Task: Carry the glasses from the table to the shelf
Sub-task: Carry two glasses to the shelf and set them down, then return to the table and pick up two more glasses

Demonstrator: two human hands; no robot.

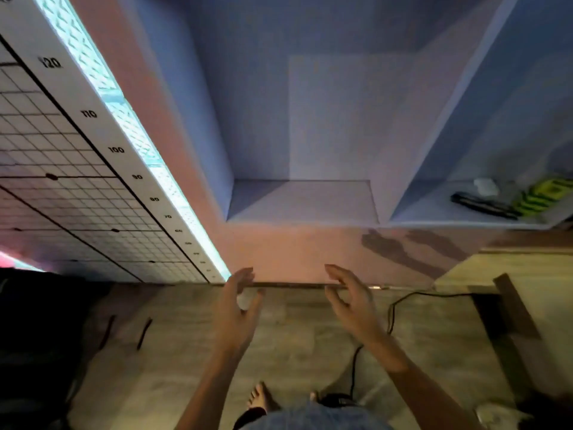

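No glasses show in this view. My left hand (238, 308) and my right hand (350, 301) are raised side by side below the shelf, fingers spread and palms facing each other, with nothing held in either. A small pale blur sits behind my left fingers; I cannot tell what it is. The shelf is a blue-lit recess in the wall, and its middle compartment (300, 203) has a bare floor straight ahead of my hands. The image is motion-blurred.
The right compartment (434, 209) holds a black bar-shaped object (483, 205), a white item (485, 186) and a green-yellow pack (542, 195). A numbered grid board (77, 187) leans at left. A wooden table (496, 271) stands at right. A black cable (390, 318) crosses the floor.
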